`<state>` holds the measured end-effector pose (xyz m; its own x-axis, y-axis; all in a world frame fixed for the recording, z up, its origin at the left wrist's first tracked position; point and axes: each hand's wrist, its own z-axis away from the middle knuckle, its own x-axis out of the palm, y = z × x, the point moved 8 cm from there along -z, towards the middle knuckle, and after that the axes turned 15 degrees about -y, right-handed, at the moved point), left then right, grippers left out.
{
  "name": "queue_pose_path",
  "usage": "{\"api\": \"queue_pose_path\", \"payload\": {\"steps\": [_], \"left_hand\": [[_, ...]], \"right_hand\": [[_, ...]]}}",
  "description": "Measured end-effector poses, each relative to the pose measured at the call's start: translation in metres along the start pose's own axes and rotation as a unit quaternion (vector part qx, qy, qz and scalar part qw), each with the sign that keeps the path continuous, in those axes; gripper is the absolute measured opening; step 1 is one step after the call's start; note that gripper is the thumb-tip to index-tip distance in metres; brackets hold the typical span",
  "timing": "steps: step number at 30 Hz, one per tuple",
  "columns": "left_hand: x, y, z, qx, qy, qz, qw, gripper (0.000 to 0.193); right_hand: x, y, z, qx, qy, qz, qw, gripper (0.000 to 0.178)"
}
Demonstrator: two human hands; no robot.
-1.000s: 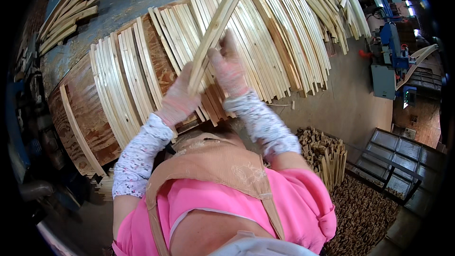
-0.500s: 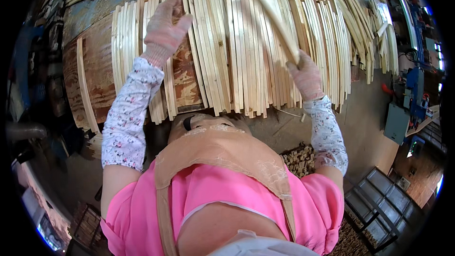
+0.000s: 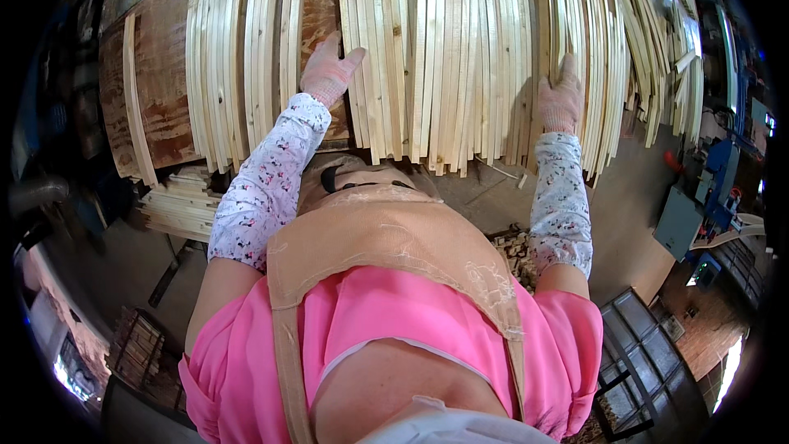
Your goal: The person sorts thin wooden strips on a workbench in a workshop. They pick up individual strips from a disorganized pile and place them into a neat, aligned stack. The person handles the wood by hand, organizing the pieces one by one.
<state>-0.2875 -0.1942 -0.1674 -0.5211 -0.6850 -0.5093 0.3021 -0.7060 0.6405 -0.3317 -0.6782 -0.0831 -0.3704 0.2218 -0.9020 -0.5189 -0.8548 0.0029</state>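
Long pale wooden strips (image 3: 444, 57) lie side by side in groups across a reddish-brown plywood board (image 3: 168, 66). My left hand (image 3: 329, 74), in a pinkish knit glove, is over a bare gap in the board, with thumb and fingers apart. Its thumb reaches toward the edge of the middle group of strips, and I see nothing in its grasp. My right hand (image 3: 561, 103), gloved alike, rests on or just above the strips at the right. Its fingers stretch forward along them, and no raised strip shows in it. Its palm side is hidden.
One single strip (image 3: 138, 103) lies apart at the board's left. More strips are stacked lower down (image 3: 181, 204) at the left, and others (image 3: 645, 49) lie beyond the right end. Small wood offcuts (image 3: 515, 256) are heaped below. Blue machinery (image 3: 719, 164) stands at far right.
The strip that my right hand held raised and slanted is no longer lifted. That hand has moved right, onto the strips. My left hand has come nearer and to the right. The view has shifted.
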Motion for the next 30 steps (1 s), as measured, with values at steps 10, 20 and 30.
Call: {"api": "queue_pose_path", "payload": {"steps": [10,20,30], "left_hand": [[-0.008,-0.019,-0.009,0.016,-0.063,0.057,0.996,0.091],[-0.005,-0.009,-0.006,-0.019,-0.017,0.025,0.999,0.101],[-0.010,0.000,-0.006,0.007,-0.038,0.059,0.997,0.082]], "right_hand": [[-0.025,-0.011,0.010,0.029,-0.001,0.026,0.999,0.079],[-0.021,-0.021,0.008,-0.005,0.008,-0.013,1.000,0.073],[0.001,-0.013,-0.001,-0.055,0.062,0.112,0.990,0.071]]}}
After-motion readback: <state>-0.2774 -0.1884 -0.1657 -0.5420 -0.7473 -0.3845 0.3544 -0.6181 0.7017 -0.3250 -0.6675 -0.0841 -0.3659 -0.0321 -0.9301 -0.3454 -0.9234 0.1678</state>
